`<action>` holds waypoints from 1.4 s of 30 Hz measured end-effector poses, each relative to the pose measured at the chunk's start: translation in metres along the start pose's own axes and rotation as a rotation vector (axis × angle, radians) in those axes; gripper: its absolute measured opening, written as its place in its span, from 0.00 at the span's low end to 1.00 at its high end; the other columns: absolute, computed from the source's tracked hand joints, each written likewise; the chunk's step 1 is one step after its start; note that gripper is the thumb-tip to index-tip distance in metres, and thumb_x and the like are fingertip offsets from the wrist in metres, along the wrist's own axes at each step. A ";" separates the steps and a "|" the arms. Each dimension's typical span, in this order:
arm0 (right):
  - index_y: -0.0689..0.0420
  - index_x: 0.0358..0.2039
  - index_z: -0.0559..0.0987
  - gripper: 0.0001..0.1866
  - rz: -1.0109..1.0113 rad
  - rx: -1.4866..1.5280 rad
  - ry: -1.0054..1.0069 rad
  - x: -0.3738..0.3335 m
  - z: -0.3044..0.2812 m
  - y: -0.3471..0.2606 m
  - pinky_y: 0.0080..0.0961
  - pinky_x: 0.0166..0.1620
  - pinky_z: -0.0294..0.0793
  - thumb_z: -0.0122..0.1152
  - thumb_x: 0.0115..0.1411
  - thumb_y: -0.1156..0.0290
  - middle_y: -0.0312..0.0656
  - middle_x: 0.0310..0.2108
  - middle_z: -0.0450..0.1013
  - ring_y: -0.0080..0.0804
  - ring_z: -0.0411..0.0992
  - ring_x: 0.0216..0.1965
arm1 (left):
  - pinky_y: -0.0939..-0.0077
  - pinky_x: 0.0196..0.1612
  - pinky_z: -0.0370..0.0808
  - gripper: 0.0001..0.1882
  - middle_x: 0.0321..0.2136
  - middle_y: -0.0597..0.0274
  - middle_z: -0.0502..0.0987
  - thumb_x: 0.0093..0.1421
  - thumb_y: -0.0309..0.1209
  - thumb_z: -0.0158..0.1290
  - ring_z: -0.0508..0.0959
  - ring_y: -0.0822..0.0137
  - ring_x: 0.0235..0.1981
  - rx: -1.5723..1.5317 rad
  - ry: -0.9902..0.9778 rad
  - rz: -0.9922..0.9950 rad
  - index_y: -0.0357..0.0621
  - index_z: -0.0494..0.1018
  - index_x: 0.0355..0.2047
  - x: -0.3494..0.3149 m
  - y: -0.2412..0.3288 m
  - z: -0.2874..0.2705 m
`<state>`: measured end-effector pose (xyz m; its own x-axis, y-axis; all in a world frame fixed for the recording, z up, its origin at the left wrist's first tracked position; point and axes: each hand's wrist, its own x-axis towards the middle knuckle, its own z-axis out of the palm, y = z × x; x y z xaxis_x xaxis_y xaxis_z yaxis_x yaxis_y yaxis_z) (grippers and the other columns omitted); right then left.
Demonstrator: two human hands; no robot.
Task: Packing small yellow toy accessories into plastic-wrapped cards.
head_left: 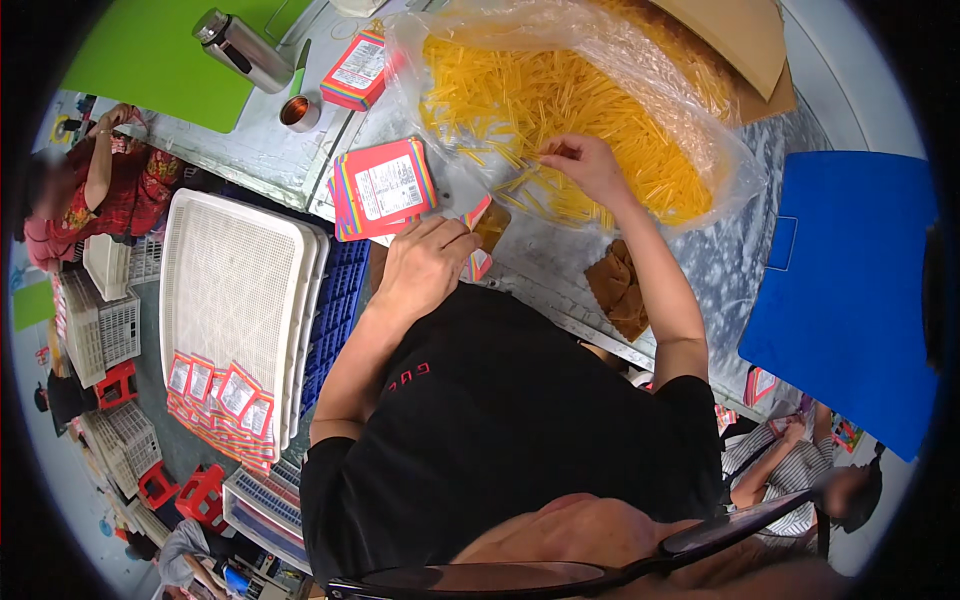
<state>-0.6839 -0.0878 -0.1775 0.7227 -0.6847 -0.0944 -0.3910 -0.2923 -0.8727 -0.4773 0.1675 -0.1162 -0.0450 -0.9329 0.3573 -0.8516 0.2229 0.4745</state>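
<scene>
My left hand (425, 260) is closed on a red card with rainbow edges (477, 212), close to the table's front edge; its fingers cover much of the card. Just beyond it lies a stack of similar cards (385, 185) with white labels. My right hand (590, 175) has its thumb and fingers drawn together over the near side of a heap of thin yellow sticks (540, 95). Whether a stick is between those fingertips I cannot make out. The heap lies in a spread clear plastic bag (735, 165).
A second card stack (358, 72), steel flask (243, 50) and metal cup (299, 113) stand farther left. White trays (235, 260), one holding several packed cards (225, 400), are at my left. Brown cloth-like material (618, 290) and a blue board (845, 290) lie right. Other people sit on both sides.
</scene>
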 end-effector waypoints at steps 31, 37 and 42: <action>0.63 0.48 0.82 0.14 -0.121 0.275 -0.207 -0.060 0.039 -0.128 0.27 0.48 0.83 0.66 0.60 0.78 0.49 0.41 0.82 0.31 0.83 0.45 | 0.65 0.35 0.77 0.07 0.32 0.64 0.80 0.53 0.26 0.63 0.81 0.61 0.33 0.064 0.163 0.024 0.44 0.83 0.34 -0.013 0.008 0.008; 0.60 0.46 0.84 0.10 -0.138 0.091 -0.119 -0.058 0.030 -0.121 0.20 0.41 0.78 0.67 0.64 0.77 0.35 0.41 0.81 0.20 0.77 0.42 | 0.67 0.33 0.77 0.08 0.31 0.63 0.81 0.53 0.25 0.65 0.81 0.61 0.31 0.024 0.209 0.048 0.44 0.83 0.35 -0.023 0.008 0.013; 0.60 0.43 0.85 0.11 -0.142 0.022 -0.054 -0.062 0.029 -0.113 0.25 0.38 0.79 0.70 0.61 0.71 0.43 0.35 0.82 0.27 0.80 0.33 | 0.66 0.33 0.76 0.08 0.30 0.65 0.79 0.52 0.26 0.63 0.80 0.62 0.31 0.031 0.223 0.026 0.45 0.82 0.34 -0.028 0.002 0.021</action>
<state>-0.6678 0.0072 -0.0867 0.7994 -0.6007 0.0059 -0.2706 -0.3688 -0.8892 -0.4887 0.1884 -0.1416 0.0463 -0.8407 0.5396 -0.8672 0.2342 0.4394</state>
